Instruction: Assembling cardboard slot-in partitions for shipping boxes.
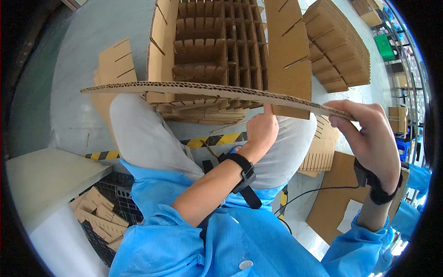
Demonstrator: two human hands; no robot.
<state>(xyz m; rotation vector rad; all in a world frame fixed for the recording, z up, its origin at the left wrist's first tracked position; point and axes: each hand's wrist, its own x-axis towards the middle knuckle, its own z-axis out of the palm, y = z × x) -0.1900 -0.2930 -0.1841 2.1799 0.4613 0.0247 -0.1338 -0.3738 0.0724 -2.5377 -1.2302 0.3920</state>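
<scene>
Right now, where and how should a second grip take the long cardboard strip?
Probably take the long cardboard strip by its left end, from the left: its thin edge suits pinching both faces, and the right hand holds the opposite end.

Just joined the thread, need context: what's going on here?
The person's right hand grips the right end of a long piece of cardboard, seen edge-on across the near end of a cardboard grid. The left hand is just below that piece, index finger pointing up; whether it touches the piece is unclear. A stack of slotted cardboard lies to the right of the grid.
</scene>
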